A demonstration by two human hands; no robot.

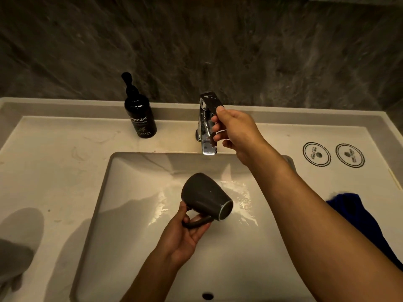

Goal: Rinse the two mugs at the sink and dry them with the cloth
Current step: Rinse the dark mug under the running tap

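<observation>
A dark grey mug [202, 194] hangs tilted over the white sink basin [130, 247], its mouth turned down and to the right. My left hand [185, 234] grips it by the handle. My right hand [235, 129] is closed around the lever of the chrome tap [206, 136] at the back of the basin. No water stream shows under the spout; the basin floor near the mug glistens wet. A dark blue cloth [357, 216] lies on the counter to the right, partly hidden by my right forearm. A second mug is not in view.
A black pump bottle of hand wash [140, 116] stands on the counter left of the tap. Two round printed coasters [316, 154] [350, 155] lie at the back right. A dark marble wall rises behind. The overflow hole [207, 296] sits at the basin's near wall.
</observation>
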